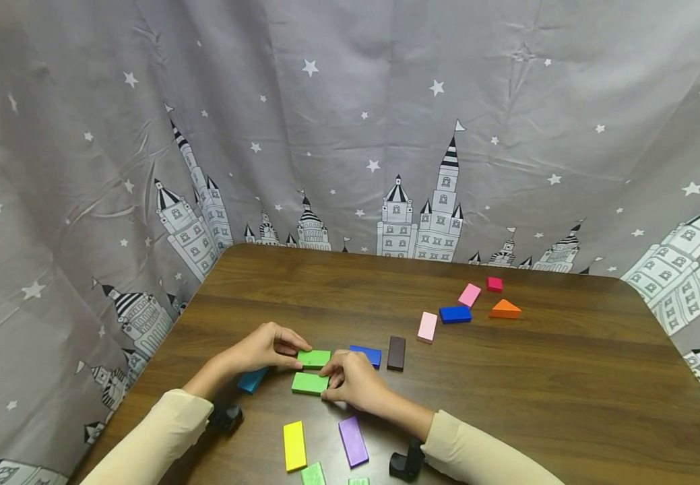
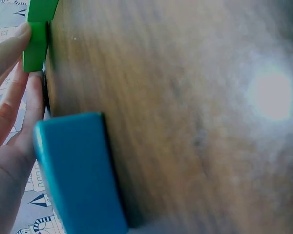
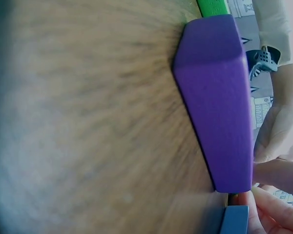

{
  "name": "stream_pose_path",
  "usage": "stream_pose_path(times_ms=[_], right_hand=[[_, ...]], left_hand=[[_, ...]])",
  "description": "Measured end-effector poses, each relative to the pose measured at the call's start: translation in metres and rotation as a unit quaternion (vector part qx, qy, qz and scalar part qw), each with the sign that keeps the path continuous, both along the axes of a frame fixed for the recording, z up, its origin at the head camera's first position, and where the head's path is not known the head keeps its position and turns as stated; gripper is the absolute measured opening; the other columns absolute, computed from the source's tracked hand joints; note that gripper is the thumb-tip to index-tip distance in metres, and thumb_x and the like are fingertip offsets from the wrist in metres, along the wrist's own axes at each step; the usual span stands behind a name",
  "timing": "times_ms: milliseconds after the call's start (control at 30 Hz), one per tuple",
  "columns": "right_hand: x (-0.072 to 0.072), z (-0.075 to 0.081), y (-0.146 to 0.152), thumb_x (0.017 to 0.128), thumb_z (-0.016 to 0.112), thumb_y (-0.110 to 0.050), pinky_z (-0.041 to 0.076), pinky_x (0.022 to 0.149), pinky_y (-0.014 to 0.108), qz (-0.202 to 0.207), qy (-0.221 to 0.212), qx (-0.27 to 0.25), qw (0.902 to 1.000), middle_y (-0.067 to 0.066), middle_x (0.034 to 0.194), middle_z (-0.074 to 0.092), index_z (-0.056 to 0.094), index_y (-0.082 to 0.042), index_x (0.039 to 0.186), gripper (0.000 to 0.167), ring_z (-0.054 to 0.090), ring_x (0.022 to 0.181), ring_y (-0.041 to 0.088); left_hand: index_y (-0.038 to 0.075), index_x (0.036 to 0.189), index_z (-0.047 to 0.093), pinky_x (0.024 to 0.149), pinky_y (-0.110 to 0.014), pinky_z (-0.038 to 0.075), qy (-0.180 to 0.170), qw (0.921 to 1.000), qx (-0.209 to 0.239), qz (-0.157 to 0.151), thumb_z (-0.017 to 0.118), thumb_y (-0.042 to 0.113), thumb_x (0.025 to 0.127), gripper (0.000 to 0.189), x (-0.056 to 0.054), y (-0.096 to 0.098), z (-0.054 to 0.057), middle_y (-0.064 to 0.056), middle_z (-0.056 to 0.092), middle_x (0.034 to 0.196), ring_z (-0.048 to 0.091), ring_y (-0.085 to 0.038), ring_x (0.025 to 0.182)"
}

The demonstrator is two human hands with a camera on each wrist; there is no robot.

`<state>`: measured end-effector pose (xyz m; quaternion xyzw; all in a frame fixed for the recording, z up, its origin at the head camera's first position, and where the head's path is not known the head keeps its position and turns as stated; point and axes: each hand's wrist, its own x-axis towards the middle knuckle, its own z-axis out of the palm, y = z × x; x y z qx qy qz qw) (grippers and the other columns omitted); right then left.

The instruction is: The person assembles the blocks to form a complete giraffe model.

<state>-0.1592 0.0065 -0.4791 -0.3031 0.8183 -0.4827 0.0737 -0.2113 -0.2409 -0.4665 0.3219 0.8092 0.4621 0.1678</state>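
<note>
1. Far green block (image 1: 315, 360) and near green block (image 1: 308, 384) lie flat on the table, lengthwise and side by side, a narrow gap between them, the near one at 6 o'clock of its mate.
2. I pinch the far green block's 9 o'clock end with my left hand (image 1: 271, 347), thumb and fingers bent.
3. I pinch the near green block's 3 o'clock end with my right hand (image 1: 354, 381); my finger sits so close to the far one that I can't be sure whether it touches that too.
4. Counting from this pair, 12 pointing away from me, a teal block (image 1: 252, 381) sits at 9, partly beneath my left hand.
5. Just short of 3 come a blue block (image 1: 369, 356), partly behind my right hand, then a dark brown block (image 1: 396, 353).
6. At 5 I see a purple block (image 1: 353, 442); nearer 6, a yellow block (image 1: 294, 446) touching or almost touching a pale green block (image 1: 312, 475).
7. Well apart, toward 2, lie a pale pink block (image 1: 427, 327), a second blue block (image 1: 455, 314), a deeper pink block (image 1: 469, 295), a red block (image 1: 494, 285) and an orange triangle (image 1: 505, 310).
8. Beyond the wooden table (image 1: 568, 391), at 12, hangs a grey castle-print curtain (image 1: 337, 108).
</note>
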Motion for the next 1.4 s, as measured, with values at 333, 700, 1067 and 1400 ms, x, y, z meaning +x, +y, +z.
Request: stream_pose_path(times_ms=[333,700,1067,1400], right_hand=[[-0.0028,0.0006,0.0,0.07,0.085,0.01,0.053,0.06,0.014,-0.008,0.004,-0.003,1.0,0.012,0.087,0.064,0.072,0.008,0.092,0.025,0.068,0.069,0.013],[-0.003,0.0018,-0.0009,0.071,0.085,0.009,0.053,0.061,0.014,-0.011,0.006,0.002,0.9999,0.009,0.088,0.063,0.072,0.006,0.091,0.025,0.068,0.07,0.01],[-0.0013,0.0019,-0.0017,0.072,0.085,0.009,0.053,0.062,0.013,-0.016,0.014,0.011,0.9997,0.008,0.088,0.061,0.071,0.007,0.091,0.024,0.066,0.069,0.007],[-0.0044,0.0001,0.0012,0.071,0.086,0.007,0.053,0.061,0.013,-0.025,0.019,0.001,0.9995,0.008,0.088,0.061,0.071,0.008,0.091,0.025,0.068,0.07,0.01]], left_hand=[[-0.008,0.112,0.072,0.088,-0.037,0.056,0.003,1.0,0.001,0.005,0.079,0.002,0.085,0.03,-0.0013,-0.0017,-0.0041,-0.019,0.07,0.111,0.066,-0.034,0.105],[-0.01,0.113,0.071,0.089,-0.04,0.056,0.003,0.9999,0.005,-0.013,0.076,-0.001,0.086,0.028,-0.0015,-0.0015,-0.0002,-0.02,0.07,0.112,0.065,-0.036,0.106],[-0.01,0.113,0.071,0.088,-0.038,0.056,0.014,0.9994,0.013,-0.028,0.075,0.0,0.088,0.028,0.0002,-0.0023,-0.0029,-0.02,0.07,0.112,0.066,-0.033,0.105],[-0.008,0.111,0.072,0.09,-0.036,0.055,-0.001,0.9997,0.015,-0.02,0.08,0.002,0.083,0.03,0.0011,-0.0008,-0.0034,-0.018,0.07,0.111,0.066,-0.031,0.106]])
